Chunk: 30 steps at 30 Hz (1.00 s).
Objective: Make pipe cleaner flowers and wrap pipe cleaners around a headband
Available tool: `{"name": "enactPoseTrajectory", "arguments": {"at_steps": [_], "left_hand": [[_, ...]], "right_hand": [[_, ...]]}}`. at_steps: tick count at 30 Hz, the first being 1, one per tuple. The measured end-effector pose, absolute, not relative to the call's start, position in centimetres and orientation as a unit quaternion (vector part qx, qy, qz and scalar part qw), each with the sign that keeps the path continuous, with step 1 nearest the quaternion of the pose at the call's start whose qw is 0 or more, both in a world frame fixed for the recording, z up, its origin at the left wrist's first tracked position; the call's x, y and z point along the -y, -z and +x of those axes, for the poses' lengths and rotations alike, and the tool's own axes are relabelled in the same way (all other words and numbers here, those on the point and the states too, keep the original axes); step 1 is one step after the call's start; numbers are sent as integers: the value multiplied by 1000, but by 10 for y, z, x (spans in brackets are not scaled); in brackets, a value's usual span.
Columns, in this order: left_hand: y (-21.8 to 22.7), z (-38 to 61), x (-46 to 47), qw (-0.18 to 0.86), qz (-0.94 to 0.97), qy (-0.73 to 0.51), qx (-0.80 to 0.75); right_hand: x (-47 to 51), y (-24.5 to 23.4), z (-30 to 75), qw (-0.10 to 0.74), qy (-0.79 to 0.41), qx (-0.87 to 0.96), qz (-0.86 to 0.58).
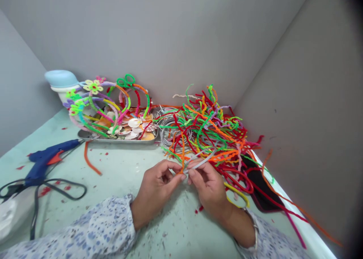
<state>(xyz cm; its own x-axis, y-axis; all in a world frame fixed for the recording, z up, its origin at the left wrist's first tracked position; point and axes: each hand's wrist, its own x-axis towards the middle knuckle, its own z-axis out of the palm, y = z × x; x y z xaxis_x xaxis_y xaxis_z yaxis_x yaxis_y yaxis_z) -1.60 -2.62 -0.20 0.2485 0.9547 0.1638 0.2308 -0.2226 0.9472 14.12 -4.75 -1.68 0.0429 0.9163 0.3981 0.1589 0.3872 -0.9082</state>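
Note:
My left hand [159, 187] is closed, its thumb and forefinger pinching an orange pipe cleaner [183, 147] low on its length, with the free end standing up. Close beside it, my right hand [211, 189] pinches a thin pale grey band [203, 161] that slants up to the right. The fingertips of both hands almost meet where the orange pipe cleaner and the grey band come together. Fingers partly hide that spot, so I cannot tell whether the two are wrapped round each other. Both hands hover just over the table, in front of the pipe cleaner pile.
A heap of coloured pipe cleaners [218, 128] lies behind my hands, with silver wire hoops [167, 132] at its left. Decorated headbands [112, 106] and shells [134, 123] fill a metal tray [121, 141]. A blue glue gun [42, 160], yellow-handled scissors [241, 196] and black pouch [265, 191] lie around.

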Motion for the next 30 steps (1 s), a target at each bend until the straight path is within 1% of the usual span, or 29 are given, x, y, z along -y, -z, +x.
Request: {"name": "enactPoseTrajectory", "arguments": {"at_steps": [3,7,15,25,30], "left_hand": [[1,-17,26,384,695,-428,-432],[0,-18,26,366,710,-433,-417],[0,-19,25,389,708,-431,-402],[-1,-20,24,406,710,-425,-386],[-5,-20,22,403,710,-429,-387]], "right_hand": [[48,16,142,564,-327,610,-450],[49,15,143,551,-319,612,-470],[50,16,145,522,-283,636,-493],[50,11,144,522,-231,661,-487],[50,14,143,543,-247,650,-472]]}}
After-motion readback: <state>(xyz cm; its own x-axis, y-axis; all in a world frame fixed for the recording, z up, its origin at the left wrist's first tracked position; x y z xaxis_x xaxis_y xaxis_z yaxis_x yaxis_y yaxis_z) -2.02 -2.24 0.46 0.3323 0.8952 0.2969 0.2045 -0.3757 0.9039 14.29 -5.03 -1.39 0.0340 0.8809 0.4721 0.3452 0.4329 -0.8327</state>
